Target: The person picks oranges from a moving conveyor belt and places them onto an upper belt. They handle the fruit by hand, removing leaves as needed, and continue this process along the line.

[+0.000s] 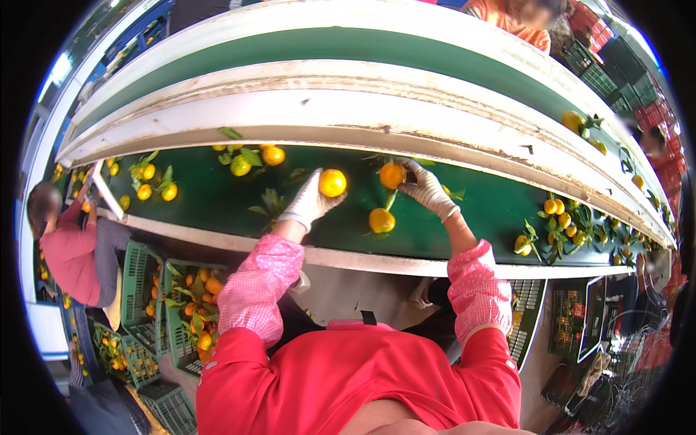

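Note:
My left hand (pixel 309 202), in a pale knit glove, holds a bright orange mandarin (pixel 333 183) above the green conveyor belt (pixel 348 239). The fingers of my gloved right hand (pixel 430 193) are closed around the side of a second mandarin (pixel 391 175), near the belt's far edge. Just below it lies another mandarin (pixel 381 221) with a green leaf or stem. Left of my left hand are some loose leaves (pixel 270 204) on the belt.
Mandarins with leaves (pixel 565 220) cluster on the belt at right, others (pixel 144 191) at left. A white rail (pixel 326 111) separates an upper belt (pixel 337 43). Green crates (pixel 182 348) of fruit stand at my left, a dark crate (pixel 530 321) at right. A person (pixel 73 253) sits at far left.

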Demonstrator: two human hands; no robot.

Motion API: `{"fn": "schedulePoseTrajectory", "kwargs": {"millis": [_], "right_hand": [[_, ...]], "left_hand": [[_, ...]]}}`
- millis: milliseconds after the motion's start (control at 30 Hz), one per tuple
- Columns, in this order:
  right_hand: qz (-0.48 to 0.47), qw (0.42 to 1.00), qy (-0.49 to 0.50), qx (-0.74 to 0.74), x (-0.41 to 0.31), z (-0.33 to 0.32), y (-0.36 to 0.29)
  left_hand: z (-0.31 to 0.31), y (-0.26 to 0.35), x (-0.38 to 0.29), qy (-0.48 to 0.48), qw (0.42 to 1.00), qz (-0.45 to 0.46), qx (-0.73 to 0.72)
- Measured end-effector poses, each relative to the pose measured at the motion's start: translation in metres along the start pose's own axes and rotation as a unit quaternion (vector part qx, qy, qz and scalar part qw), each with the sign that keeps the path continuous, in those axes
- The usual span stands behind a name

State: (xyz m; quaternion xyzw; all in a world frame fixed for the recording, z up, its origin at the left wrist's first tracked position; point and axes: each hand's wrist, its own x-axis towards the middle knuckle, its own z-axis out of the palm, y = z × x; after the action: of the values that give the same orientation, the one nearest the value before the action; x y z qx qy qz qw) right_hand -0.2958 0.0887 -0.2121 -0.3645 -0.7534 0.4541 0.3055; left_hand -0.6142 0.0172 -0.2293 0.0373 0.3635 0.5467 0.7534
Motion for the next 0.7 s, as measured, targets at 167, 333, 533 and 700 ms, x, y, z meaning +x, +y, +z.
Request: {"fn": "schedulePoseTrajectory", "kwargs": {"millis": [167, 333, 533, 700], "right_hand": [[-0.135, 0.981, 0.053, -0.133, -0.009, 0.039, -0.059], [0.036, 0.940, -0.051, 0.336, -0.020, 0.087, -0.057], [0.126, 0.893, 0.005, 0.431, -0.058, 0.087, -0.053], [0.163, 0.899, 0.025, 0.406, -0.072, 0.093, -0.047]], "left_hand": [[0.018, -0.031, -0.030, -0.028, 0.998, 0.032, 0.047], [0.053, -0.017, -0.068, -0.159, 0.853, 0.042, 0.495], [-0.019, 0.153, 0.009, 0.203, 0.388, 0.597, 0.672], [-0.060, 0.146, 0.056, 0.281, 0.369, 0.354, 0.812]]}}
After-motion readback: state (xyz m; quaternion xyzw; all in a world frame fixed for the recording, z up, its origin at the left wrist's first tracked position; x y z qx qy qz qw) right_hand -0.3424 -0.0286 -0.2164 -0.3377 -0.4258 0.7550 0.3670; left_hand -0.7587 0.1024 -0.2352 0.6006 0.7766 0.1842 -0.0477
